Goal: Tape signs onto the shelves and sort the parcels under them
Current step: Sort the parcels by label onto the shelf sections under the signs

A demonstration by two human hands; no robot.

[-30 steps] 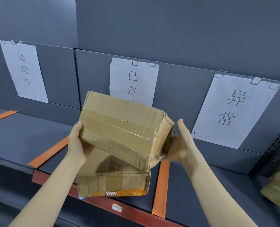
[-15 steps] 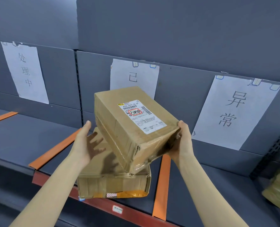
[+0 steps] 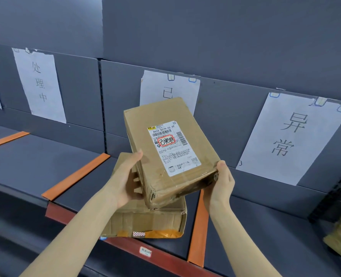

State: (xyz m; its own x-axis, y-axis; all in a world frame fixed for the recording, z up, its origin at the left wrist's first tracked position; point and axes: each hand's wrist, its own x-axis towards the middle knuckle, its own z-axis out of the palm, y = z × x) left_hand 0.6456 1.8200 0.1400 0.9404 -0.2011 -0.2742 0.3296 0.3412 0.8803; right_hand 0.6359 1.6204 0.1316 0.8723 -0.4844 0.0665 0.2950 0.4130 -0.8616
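Both hands hold taped parcel [image 3: 166,148] label-up, tilted, above flat box [image 3: 145,218] on shelf [image 3: 35,156]. L hand [image 3: 126,181] fingers wrapped on left edge; R hand [image 3: 222,182] gripping near corner. Middle sign [image 3: 169,90] behind, partly hidden.

Three orange divider strips are seen running from front to back: one at the far left [image 3: 6,139], one left of centre [image 3: 75,176] and one right of centre [image 3: 198,226]. A dark red front rail [image 3: 125,246] is laid across below the near ends of the latter two, and a small white label [image 3: 145,251] is stuck on it, its print too small to be read. A black slotted upright [image 3: 337,188] is fixed at the right edge. Plain grey back panels [image 3: 225,37] are mounted behind, divided by a narrow slotted seam [image 3: 100,100].
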